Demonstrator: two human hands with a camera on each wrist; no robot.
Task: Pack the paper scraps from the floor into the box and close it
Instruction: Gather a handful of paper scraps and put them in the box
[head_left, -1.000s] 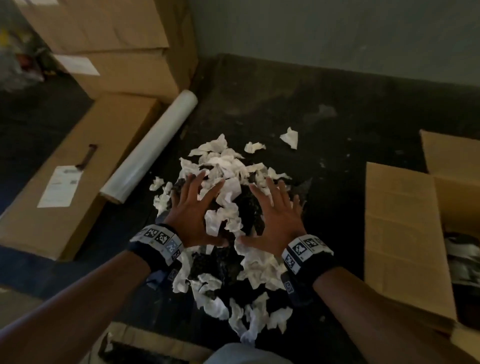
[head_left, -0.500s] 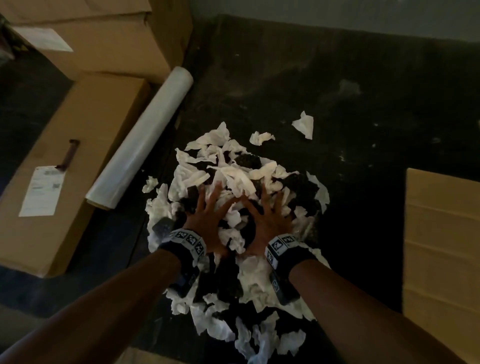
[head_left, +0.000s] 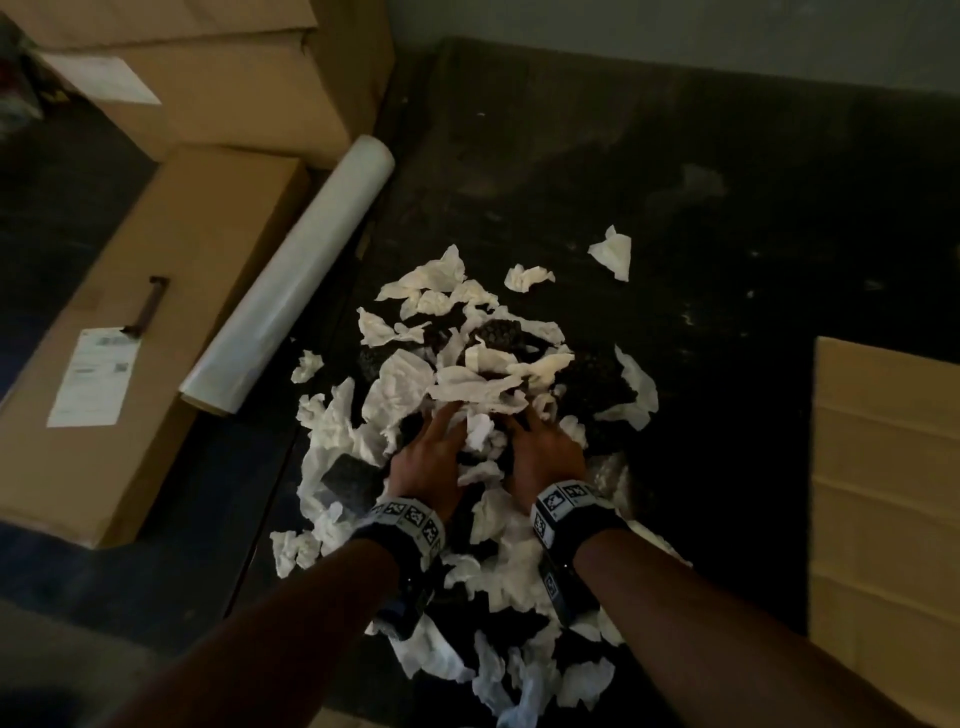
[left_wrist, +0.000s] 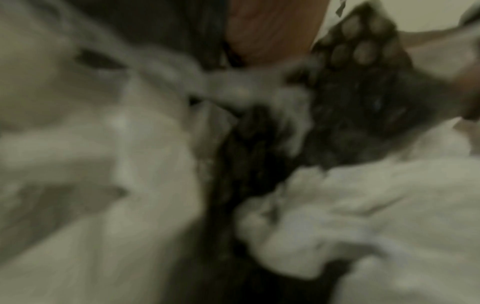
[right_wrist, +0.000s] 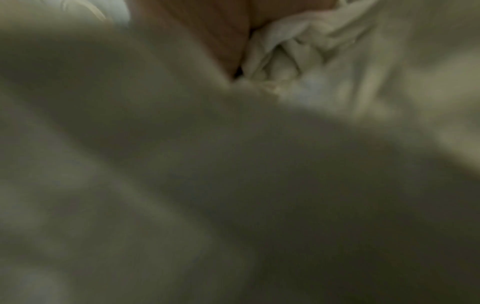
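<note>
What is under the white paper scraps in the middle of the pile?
Dark, bumpy-textured pieces show through gaps in the paper scraps. The fingers of the left hand and right hand are buried there too. What lies deeper is covered.

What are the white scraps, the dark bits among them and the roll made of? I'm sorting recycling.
Scraps: thin matte white paper, probably tissue; torn and crumpled.
Dark bits: likely black bubble wrap or foam; the left wrist view shows rounded bumps, blurred.
Roll: glossy, translucent whitish plastic film, probably stretch wrap.
</note>
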